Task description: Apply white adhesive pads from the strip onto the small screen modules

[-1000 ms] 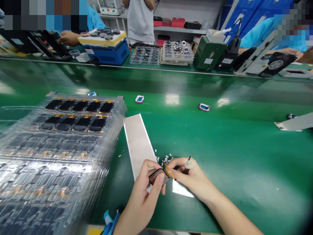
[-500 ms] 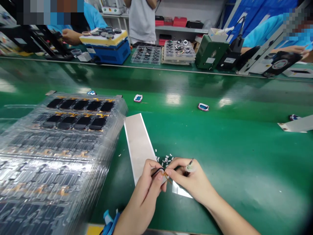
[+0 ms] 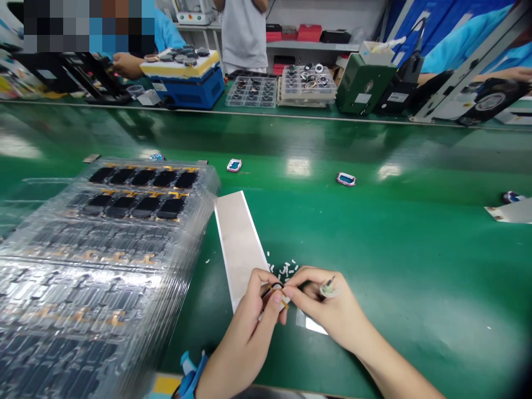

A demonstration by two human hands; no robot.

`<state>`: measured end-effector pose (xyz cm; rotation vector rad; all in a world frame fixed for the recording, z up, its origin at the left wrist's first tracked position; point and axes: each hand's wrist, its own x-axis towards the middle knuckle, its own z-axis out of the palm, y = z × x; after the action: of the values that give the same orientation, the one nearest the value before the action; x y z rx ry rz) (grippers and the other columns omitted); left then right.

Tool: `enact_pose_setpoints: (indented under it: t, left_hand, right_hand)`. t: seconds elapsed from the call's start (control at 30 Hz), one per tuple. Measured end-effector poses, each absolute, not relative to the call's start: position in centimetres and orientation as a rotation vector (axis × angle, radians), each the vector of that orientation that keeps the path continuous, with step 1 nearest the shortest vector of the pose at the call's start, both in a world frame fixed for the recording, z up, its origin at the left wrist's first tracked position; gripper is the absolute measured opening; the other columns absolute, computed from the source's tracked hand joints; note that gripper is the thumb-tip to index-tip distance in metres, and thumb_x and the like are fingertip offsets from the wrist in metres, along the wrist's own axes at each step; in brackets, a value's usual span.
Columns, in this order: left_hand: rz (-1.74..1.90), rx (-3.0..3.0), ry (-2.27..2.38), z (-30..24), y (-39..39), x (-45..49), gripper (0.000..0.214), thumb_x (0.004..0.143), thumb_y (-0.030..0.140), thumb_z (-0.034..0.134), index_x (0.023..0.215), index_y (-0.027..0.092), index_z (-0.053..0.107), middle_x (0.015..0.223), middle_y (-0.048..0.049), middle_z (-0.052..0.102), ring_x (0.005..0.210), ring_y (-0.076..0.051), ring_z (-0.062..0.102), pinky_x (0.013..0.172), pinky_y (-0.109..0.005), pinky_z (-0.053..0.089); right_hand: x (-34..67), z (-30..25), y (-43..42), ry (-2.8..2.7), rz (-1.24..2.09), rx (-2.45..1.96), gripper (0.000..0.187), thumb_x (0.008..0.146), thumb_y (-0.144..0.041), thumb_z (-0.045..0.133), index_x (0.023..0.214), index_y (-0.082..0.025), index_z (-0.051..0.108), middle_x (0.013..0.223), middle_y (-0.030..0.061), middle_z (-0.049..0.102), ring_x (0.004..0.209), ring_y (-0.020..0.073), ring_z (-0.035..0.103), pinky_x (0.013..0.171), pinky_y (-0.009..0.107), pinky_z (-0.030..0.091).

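Close in front of me, my left hand grips a small display with a black edge between thumb and fingers. An orange ribbon cable shows on its pale back. My right hand is closed, thumb and index fingertip pinching at the display's right edge by the cable; the exact contact is hidden. Tucked in the same hand is a slim tool with a dark tip, mostly covered by the fingers. Small white peeled bits lie just beyond the fingertips. A pale backing sheet extends away from my left hand.
Stacked clear trays of displays fill the left side. A clear film piece lies under my right hand. Small watch-like units sit along the green bench. Across it stand a blue box, parts trays and co-workers.
The view has shifted slightly. My hands stay together on the display, its orange cable now at a slightly different angle under my right fingertips.
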<state>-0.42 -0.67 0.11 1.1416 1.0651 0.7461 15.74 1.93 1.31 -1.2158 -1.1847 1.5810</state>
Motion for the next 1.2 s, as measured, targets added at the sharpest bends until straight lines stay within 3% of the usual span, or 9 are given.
enact_pose_setpoints:
  t: [0.1, 0.27, 0.47, 0.6, 0.7, 0.93, 1.2]
  left_hand:
    - [0.766, 1.171, 1.073, 0.0, -0.7, -0.5, 0.020, 0.105, 0.042, 0.034, 0.099, 0.024, 0.041, 0.080, 0.0024, 0.048, 0.072, -0.013, 0.049, 0.068, -0.027, 0.040]
    - [0.774, 1.224, 1.082, -0.4, -0.6, -0.4, 0.013, 0.104, 0.036, 0.037, 0.099, 0.024, 0.038, 0.074, 0.0047, 0.048, 0.066, -0.012, 0.046, 0.061, -0.024, 0.037]
    - [0.807, 1.210, 1.091, -0.3, -0.5, -0.4, 0.015, 0.105, 0.037, 0.037, 0.096, 0.024, 0.040, 0.074, 0.0042, 0.051, 0.066, -0.012, 0.049, 0.058, -0.024, 0.037]
    - [0.921, 1.335, 1.308, 0.6, -0.1, -1.5, 0.017, 0.105, 0.036, 0.034, 0.097, 0.024, 0.043, 0.084, 0.0010, 0.060, 0.074, -0.014, 0.056, 0.072, -0.028, 0.043]
    - [0.830, 1.500, 1.489, 1.3, 0.1, -2.6, 0.014, 0.104, 0.034, 0.037, 0.099, 0.024, 0.045, 0.096, -0.0014, 0.064, 0.086, -0.017, 0.061, 0.077, -0.031, 0.042]
    - [0.693, 1.606, 1.470, 1.5, 0.7, -3.4, 0.012, 0.104, 0.028, 0.034, 0.096, 0.025, 0.043, 0.094, -0.0007, 0.065, 0.083, -0.020, 0.064, 0.072, -0.031, 0.042]
    - [0.677, 1.599, 1.458, 0.6, 1.2, -3.6, 0.010, 0.103, 0.028, 0.036, 0.098, 0.025, 0.044, 0.098, -0.0020, 0.068, 0.088, -0.021, 0.067, 0.073, -0.031, 0.044]
  right_hand:
    - [15.7, 1.2, 2.0, -1.138, 1.646, -1.194, 0.015, 0.074, -0.027, 0.080, 0.071, -0.016, 0.070, 0.063, -0.0019, 0.064, 0.052, 0.0105, 0.063, 0.048, 0.020, 0.044]
    - [15.7, 1.1, 2.0, -1.205, 1.602, -1.192, 0.016, 0.079, -0.027, 0.073, 0.069, -0.017, 0.067, 0.064, -0.0021, 0.064, 0.050, 0.0084, 0.058, 0.051, 0.021, 0.045]
    - [16.3, 1.1, 2.0, -1.280, 1.511, -1.188, 0.029, 0.092, -0.042, 0.059, 0.077, -0.019, 0.065, 0.067, -0.0010, 0.058, 0.061, 0.0123, 0.057, 0.062, 0.027, 0.045]
    - [16.7, 0.7, 2.1, -1.351, 1.143, -1.156, 0.041, 0.100, -0.044, 0.042, 0.076, -0.020, 0.064, 0.082, 0.0025, 0.055, 0.082, 0.0152, 0.055, 0.079, 0.030, 0.044]
    - [16.1, 0.2, 2.0, -1.436, 1.134, -1.108, 0.039, 0.103, -0.039, 0.035, 0.080, -0.020, 0.060, 0.086, 0.0038, 0.056, 0.086, 0.0161, 0.056, 0.080, 0.031, 0.045]
    - [14.7, -1.8, 2.2, -1.498, 1.102, -1.188, 0.007, 0.094, -0.027, 0.057, 0.093, -0.021, 0.058, 0.092, 0.0049, 0.058, 0.083, 0.0167, 0.064, 0.073, 0.030, 0.055]
    - [14.7, -2.5, 2.6, -1.413, 1.195, -1.249, 0.007, 0.092, -0.028, 0.061, 0.092, -0.021, 0.060, 0.090, 0.0029, 0.059, 0.081, 0.0172, 0.073, 0.075, 0.029, 0.060]
